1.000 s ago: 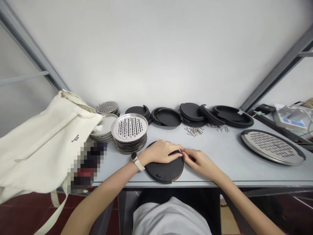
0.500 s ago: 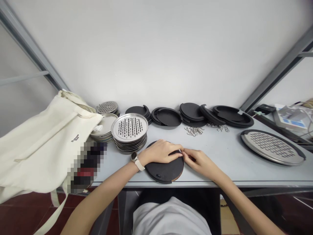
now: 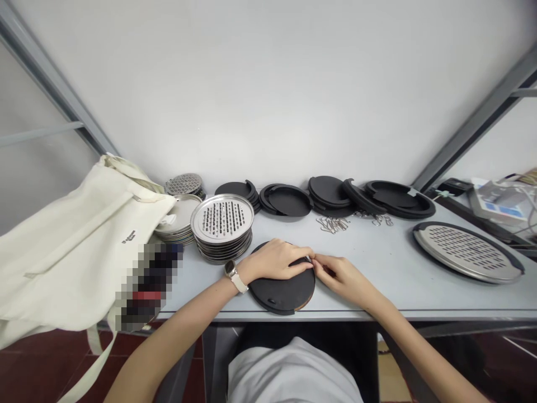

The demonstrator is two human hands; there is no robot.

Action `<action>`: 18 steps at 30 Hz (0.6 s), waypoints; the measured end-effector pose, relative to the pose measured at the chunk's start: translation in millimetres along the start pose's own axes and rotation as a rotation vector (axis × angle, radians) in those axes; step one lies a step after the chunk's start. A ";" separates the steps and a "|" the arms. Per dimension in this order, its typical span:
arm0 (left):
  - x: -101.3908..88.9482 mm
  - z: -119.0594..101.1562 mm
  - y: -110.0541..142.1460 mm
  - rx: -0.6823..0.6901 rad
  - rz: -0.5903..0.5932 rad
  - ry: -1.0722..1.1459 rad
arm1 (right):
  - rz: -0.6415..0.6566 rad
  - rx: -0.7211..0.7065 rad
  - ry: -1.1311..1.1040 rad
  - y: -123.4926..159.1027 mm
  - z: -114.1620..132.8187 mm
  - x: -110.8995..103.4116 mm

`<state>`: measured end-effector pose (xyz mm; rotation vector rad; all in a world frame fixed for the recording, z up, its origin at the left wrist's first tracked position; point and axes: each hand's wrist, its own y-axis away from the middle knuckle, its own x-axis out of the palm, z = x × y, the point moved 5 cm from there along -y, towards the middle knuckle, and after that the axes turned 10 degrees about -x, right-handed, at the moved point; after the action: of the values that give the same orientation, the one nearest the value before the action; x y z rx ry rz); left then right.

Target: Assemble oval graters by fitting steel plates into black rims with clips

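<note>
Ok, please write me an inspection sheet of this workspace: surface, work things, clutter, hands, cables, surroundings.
Surface: grey tabletop, partly covered.
Work things: black disc near front edge; metal grater stack behind-left; small metal hooks farther back.
Clutter: cream bag at left.
Hands: left hand lies over disc; right hand meets its fingertips at disc's right edge; anything pinched unclear.
Cables: apparently a pale cable by the device at right.
Surroundings: pale wall, grey metal post, dark red floor.

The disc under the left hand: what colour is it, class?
The disc is mostly black, with a brownish streak along its edge, best seen in the head view.
</note>
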<state>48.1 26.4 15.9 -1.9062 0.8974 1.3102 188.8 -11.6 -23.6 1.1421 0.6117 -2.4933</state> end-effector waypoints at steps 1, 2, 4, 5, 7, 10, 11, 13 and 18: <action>0.1 0.0 -0.1 0.000 0.001 -0.002 | 0.003 -0.001 0.001 0.0 -0.2 0.1; 0.2 0.1 -0.1 0.000 0.002 -0.003 | 0.004 -0.001 0.003 -0.1 -0.3 0.2; 0.3 0.2 -0.1 -0.001 0.003 -0.006 | 0.009 0.002 0.008 -0.4 -0.6 0.5; 0.2 0.2 -0.1 -0.001 0.002 -0.008 | 0.010 0.003 0.009 -0.5 -0.6 0.6; -0.1 0.1 -0.1 0.001 -0.002 -0.010 | 0.012 0.007 0.008 -0.8 -0.4 0.8; -0.4 -0.3 0.1 0.009 -0.004 -0.007 | 0.011 0.009 0.011 -0.7 0.0 0.7; -0.4 -0.4 0.1 0.011 -0.003 -0.005 | 0.012 0.010 0.014 -0.6 0.0 0.7; -0.4 -0.4 0.2 0.014 -0.003 -0.004 | 0.015 0.009 0.016 -0.4 -0.1 0.8; -0.3 -0.5 0.4 0.019 -0.010 -0.020 | 0.017 0.007 0.015 -0.5 -1.1 1.3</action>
<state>47.9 25.9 16.2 -1.8775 0.8860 1.3080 188.4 -10.8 -25.1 1.1642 0.5949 -2.4772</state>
